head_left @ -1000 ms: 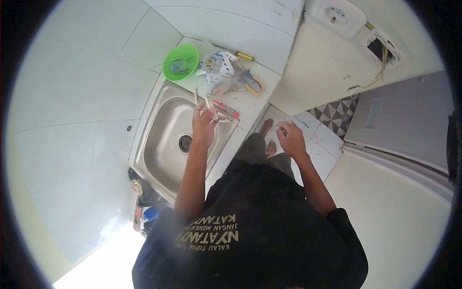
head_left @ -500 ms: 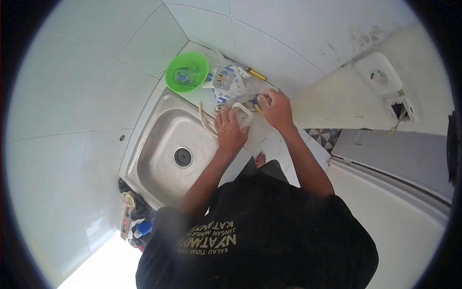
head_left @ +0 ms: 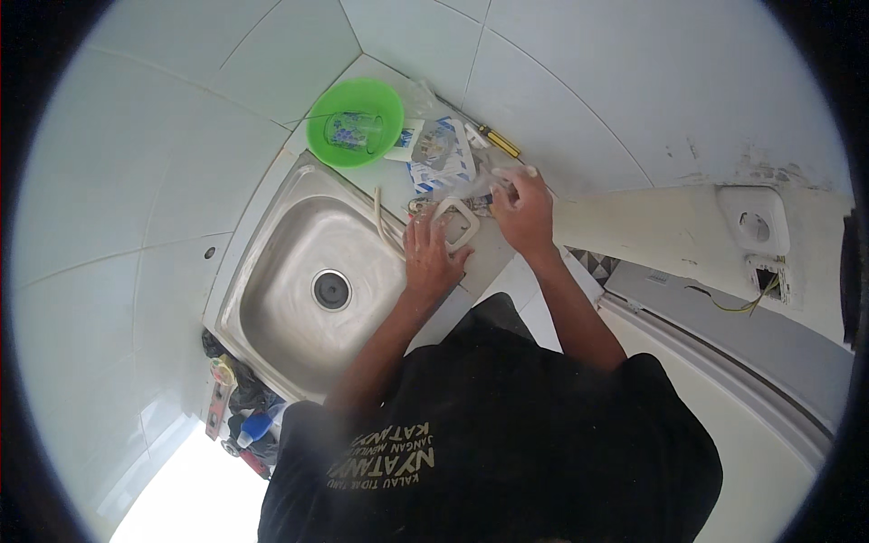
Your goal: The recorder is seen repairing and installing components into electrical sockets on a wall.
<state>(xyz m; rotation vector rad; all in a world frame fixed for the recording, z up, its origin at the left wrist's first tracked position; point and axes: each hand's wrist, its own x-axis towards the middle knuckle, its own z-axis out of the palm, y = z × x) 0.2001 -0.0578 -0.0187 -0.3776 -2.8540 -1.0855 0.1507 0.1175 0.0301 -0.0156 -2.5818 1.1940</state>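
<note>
My left hand (head_left: 432,258) is at the sink's right edge, its thumb and fingers around the near left side of a white rounded-square frame (head_left: 465,212). To the right, my right hand (head_left: 527,213) has its fingers bent in toward the thumb beside a crumpled clear plastic bag (head_left: 471,188). What lies between those fingertips is too small to tell. Behind the frame, several small metal and dark pieces lie partly under the bag. A blue and white printed packet (head_left: 442,172) lies just beyond them.
Left of my hands is a steel sink (head_left: 272,299). A green bowl (head_left: 367,95) holding a clear patterned glass (head_left: 351,133) stands at the back corner. A yellow-handled screwdriver (head_left: 502,142) lies by the wall. At right, a wall socket (head_left: 754,226) sits above an open box with loose wires (head_left: 768,288).
The view has shifted a little. My right hand's fingers have moved against the plastic bag, and a yellow and blue handle beside them is now mostly hidden. My left hand stays at the white frame.
</note>
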